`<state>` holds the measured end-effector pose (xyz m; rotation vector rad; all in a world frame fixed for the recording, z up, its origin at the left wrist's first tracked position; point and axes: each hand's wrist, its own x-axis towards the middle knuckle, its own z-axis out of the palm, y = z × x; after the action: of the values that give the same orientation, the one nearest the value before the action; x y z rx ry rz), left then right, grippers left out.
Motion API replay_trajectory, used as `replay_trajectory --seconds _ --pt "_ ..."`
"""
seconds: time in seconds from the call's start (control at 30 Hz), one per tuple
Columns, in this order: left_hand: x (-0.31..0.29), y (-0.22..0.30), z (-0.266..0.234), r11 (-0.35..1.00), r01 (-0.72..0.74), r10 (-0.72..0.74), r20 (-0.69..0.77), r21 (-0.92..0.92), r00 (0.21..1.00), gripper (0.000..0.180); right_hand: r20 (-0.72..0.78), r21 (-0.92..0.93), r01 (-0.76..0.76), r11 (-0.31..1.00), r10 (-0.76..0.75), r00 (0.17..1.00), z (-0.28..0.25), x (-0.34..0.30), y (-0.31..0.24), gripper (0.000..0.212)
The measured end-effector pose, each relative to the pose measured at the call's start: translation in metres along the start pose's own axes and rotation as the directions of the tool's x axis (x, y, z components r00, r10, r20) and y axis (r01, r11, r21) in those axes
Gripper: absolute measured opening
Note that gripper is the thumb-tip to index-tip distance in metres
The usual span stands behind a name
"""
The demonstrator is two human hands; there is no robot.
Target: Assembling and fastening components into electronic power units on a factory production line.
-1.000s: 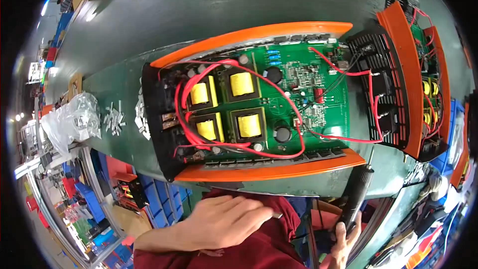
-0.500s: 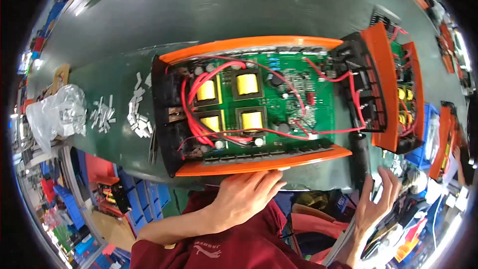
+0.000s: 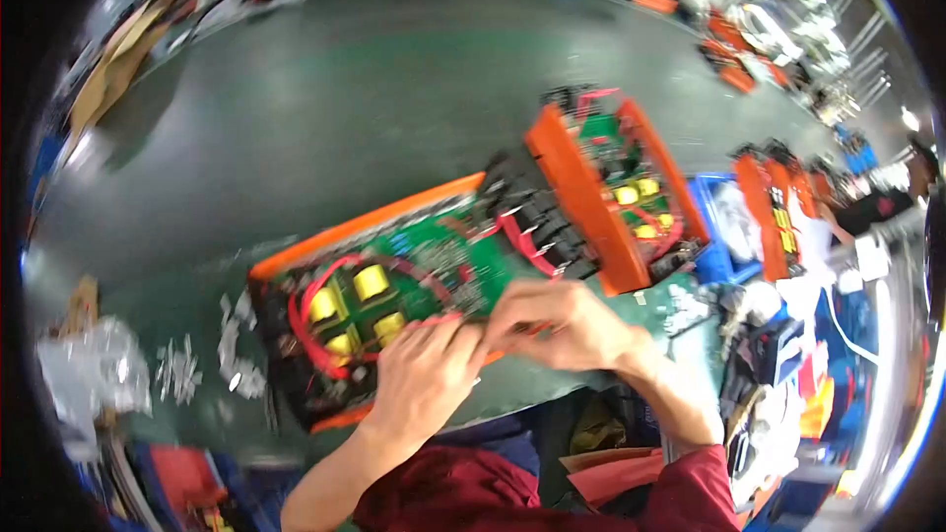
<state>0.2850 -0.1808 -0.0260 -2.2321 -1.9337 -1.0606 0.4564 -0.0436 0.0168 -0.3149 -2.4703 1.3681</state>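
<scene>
An orange-sided electronic unit [image 3: 365, 223] lies tilted on the green table, its green circuit board [image 3: 493, 261] facing up. Yellow-wound transformers [image 3: 371, 282] and looped red wires [image 3: 300, 320] sit on the board's left part. My left hand [image 3: 430, 374] is closed over the unit's near edge, fingertips toward the board. Right beside it, my right hand [image 3: 564, 323] is closed too, its fingers meeting the left ones above the near orange side. Whatever is pinched between them is hidden and blurred.
A second orange unit [image 3: 572, 199] stands against the right end. Beyond it are a blue bin [image 3: 711, 241] and more orange units [image 3: 764, 212], near another person [image 3: 872, 212]. Small white strips [image 3: 177, 372] and a clear plastic bag [image 3: 113, 365] lie at the left.
My right hand came from the right, off the table edge, to join my left hand. Both are now at the board's near side, closed. The view has turned and shifted.
</scene>
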Motion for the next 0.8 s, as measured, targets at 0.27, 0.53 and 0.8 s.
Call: replay_trajectory --seconds 0.27,0.53,0.8 --pt "0.005 0.008 -0.012 0.986 0.024 -0.035 -0.062 -0.165 0.997 0.01 0.313 0.047 0.099 0.994 -0.108 0.944 -0.008 0.025 0.032 0.035" --pt "-0.007 0.005 -0.02 0.837 0.385 -0.373 0.108 -0.389 0.921 0.012 0.444 0.072 0.169 0.983 -0.183 0.877 0.003 0.046 0.052 0.019" --pt "0.001 0.009 -0.032 0.636 0.743 -0.652 0.37 -0.208 0.661 0.02 0.374 -0.263 0.36 0.895 -0.249 0.893 0.013 0.036 0.047 0.014"
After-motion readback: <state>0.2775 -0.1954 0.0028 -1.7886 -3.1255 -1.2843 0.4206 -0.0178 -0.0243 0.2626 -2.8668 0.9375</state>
